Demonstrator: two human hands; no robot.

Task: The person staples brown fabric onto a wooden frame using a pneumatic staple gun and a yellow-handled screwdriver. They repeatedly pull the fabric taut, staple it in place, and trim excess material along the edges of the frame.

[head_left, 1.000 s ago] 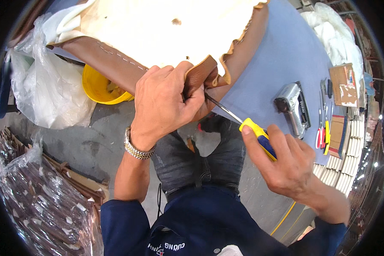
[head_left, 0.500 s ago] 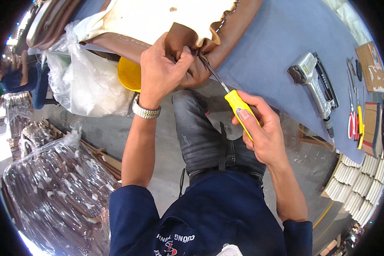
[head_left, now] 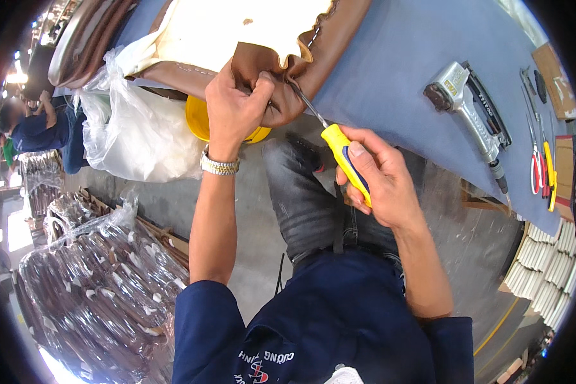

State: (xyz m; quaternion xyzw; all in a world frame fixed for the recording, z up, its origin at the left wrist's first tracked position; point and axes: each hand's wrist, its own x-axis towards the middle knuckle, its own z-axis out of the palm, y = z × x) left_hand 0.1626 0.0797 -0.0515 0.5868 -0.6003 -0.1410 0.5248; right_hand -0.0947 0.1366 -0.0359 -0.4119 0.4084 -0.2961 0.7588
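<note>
A brown leather cover (head_left: 339, 40) with white stitching and a cream inner layer (head_left: 237, 29) lies across the table's near edge. My left hand (head_left: 238, 109) is closed on a brown leather flap (head_left: 253, 61) near the cover's rounded corner, thumb pressing it down. In my right hand (head_left: 384, 179) is a screwdriver-like tool (head_left: 338, 148) with a yellow and blue handle. Its metal shaft slants up to the left into the leather fold beside my left thumb. The tip is hidden in the fold.
On the blue-grey table (head_left: 390, 89), right, lie a staple gun (head_left: 473, 112) with its hose and several hand tools (head_left: 544, 166). A yellow round container (head_left: 197, 118) and a plastic bag (head_left: 137, 128) are left of my hand. Wrapped goods (head_left: 102, 301) and a co-worker (head_left: 41, 131) are farther left.
The whole view has shifted slightly. My right hand and the tool have moved a little toward the leather, and less of the shaft shows. My left hand keeps its grip on the flap.
</note>
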